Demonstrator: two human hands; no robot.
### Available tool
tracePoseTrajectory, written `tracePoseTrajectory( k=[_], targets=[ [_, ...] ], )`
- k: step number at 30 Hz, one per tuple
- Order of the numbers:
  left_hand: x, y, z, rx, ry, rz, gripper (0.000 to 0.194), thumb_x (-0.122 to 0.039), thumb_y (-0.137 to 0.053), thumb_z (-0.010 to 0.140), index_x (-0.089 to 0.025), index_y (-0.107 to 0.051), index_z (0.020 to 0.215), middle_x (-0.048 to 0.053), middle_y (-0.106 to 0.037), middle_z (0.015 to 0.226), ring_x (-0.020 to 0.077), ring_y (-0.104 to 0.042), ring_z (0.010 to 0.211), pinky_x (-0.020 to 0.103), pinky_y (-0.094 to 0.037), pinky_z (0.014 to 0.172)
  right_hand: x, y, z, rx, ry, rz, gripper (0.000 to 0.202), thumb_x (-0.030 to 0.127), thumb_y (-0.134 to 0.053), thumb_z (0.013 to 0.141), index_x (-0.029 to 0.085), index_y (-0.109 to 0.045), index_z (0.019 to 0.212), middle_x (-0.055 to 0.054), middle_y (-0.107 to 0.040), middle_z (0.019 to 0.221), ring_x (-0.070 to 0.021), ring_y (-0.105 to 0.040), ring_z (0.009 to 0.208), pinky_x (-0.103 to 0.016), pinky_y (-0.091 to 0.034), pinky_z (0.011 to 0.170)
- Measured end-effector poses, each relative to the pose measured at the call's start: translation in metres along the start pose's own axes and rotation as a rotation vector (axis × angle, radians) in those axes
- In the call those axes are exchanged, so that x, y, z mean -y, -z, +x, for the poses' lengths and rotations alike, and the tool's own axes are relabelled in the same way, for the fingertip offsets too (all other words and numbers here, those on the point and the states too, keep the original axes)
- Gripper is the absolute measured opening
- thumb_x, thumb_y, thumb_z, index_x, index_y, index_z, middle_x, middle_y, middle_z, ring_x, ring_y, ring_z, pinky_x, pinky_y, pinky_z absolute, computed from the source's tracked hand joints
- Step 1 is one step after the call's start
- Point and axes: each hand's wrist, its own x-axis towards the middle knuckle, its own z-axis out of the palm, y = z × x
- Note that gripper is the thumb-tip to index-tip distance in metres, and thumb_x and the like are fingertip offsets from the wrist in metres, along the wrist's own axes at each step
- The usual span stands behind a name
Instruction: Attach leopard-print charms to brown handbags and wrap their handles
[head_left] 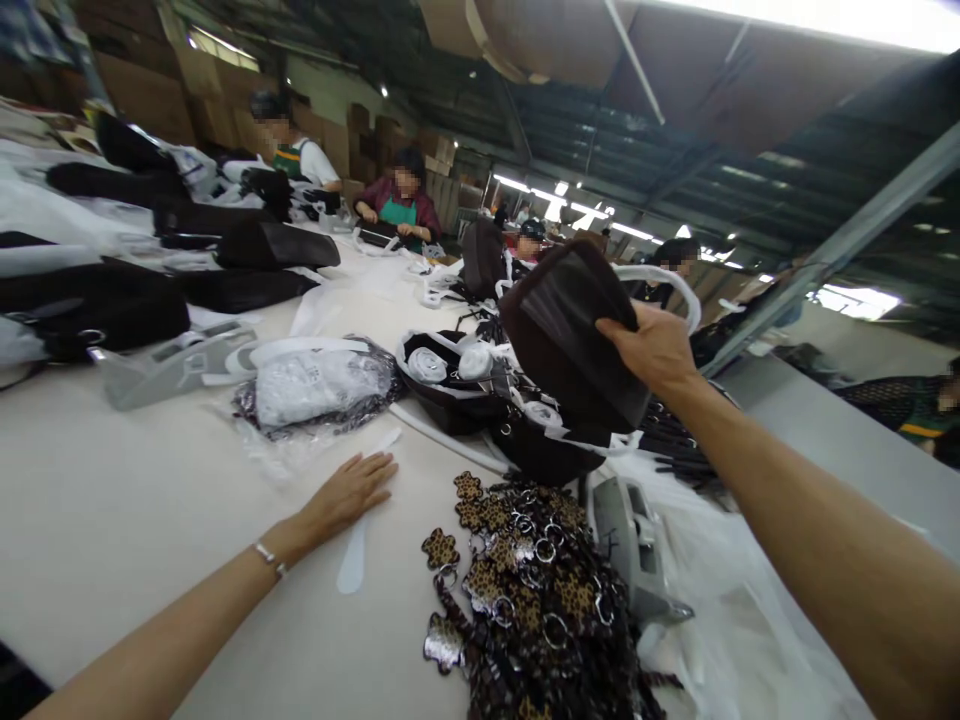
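My right hand [654,345] grips the edge of a dark brown handbag [574,335], thumb across its face, and holds it tilted above the table. White wrapping shows round a looped handle behind that hand. My left hand [352,492] lies flat on the white table [187,510], fingers stretched out, partly over a pale flat strip [351,560]. Below the bag is a pile of leopard-print flower key charms [525,560] with metal rings. Another dark bag [450,400] with rolled white straps in it lies just left of the held one.
Grey tape dispensers stand right of the charms [630,540] and at the left [169,365]. A plastic-wrapped packet [322,385] lies mid-table. Dark bags [97,305] crowd the far left. Several co-workers sit around, one in a green apron [397,213].
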Motion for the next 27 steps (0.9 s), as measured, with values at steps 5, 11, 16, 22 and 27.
tracePoseTrajectory(
  k=[5, 11, 16, 22, 27],
  targets=[
    [-0.024, 0.03, 0.019, -0.134, 0.131, -0.269, 0.055, -0.054, -0.031, 0.095, -0.02, -0.069, 0.115, 0.009, -0.067, 0.126, 0.0256, -0.059, 0.12, 0.036, -0.039, 0.108, 0.077, 0.06, 0.049, -0.093, 0.099, -0.023, 0.044, 0.049, -0.052, 0.089, 0.008, -0.069, 0.093, -0.009, -0.071, 0.088, -0.0193, -0.061, 0.079, -0.035, -0.042, 0.072],
    [-0.066, 0.084, -0.048, -0.318, 0.252, -0.41, 0.053, -0.054, -0.033, 0.094, -0.019, -0.069, 0.112, 0.006, -0.071, 0.116, 0.0248, -0.063, 0.109, 0.032, -0.046, 0.097, 0.188, 0.088, 0.029, -0.04, 0.358, 0.063, 0.038, 0.045, -0.058, 0.088, 0.008, -0.066, 0.086, -0.005, -0.068, 0.09, -0.0221, -0.06, 0.096, -0.039, -0.041, 0.09],
    [-0.101, 0.107, -0.173, -0.361, 0.227, -0.523, 0.046, -0.047, -0.04, 0.095, -0.019, -0.069, 0.072, 0.004, -0.072, 0.076, 0.0208, -0.065, 0.078, 0.028, -0.049, 0.075, 0.269, 0.052, -0.075, 0.31, 0.574, 0.1, 0.016, 0.028, -0.068, 0.085, 0.014, -0.068, 0.08, -0.003, -0.064, 0.066, -0.0215, -0.066, 0.075, -0.041, -0.049, 0.078],
    [-0.15, 0.122, -0.271, -0.231, 0.013, -0.522, 0.042, -0.033, -0.039, 0.098, -0.021, -0.063, 0.065, -0.002, -0.058, 0.052, 0.0122, -0.054, 0.049, 0.023, -0.042, 0.054, 0.303, 0.007, -0.256, 0.765, 0.796, 0.138, 0.014, 0.01, -0.053, 0.087, 0.015, -0.065, 0.088, -0.008, -0.071, 0.077, -0.0236, -0.067, 0.065, -0.034, -0.049, 0.056],
    [-0.186, 0.121, -0.239, -0.052, -0.133, -0.192, 0.039, -0.041, -0.064, 0.087, -0.028, -0.063, 0.123, 0.007, -0.063, 0.129, 0.0258, -0.058, 0.117, 0.038, -0.047, 0.102, 0.297, 0.008, -0.35, 0.725, 0.773, 0.18, 0.009, 0.015, -0.057, 0.085, 0.014, -0.064, 0.09, -0.012, -0.069, 0.088, -0.0271, -0.065, 0.081, -0.04, -0.051, 0.07]
  ],
)
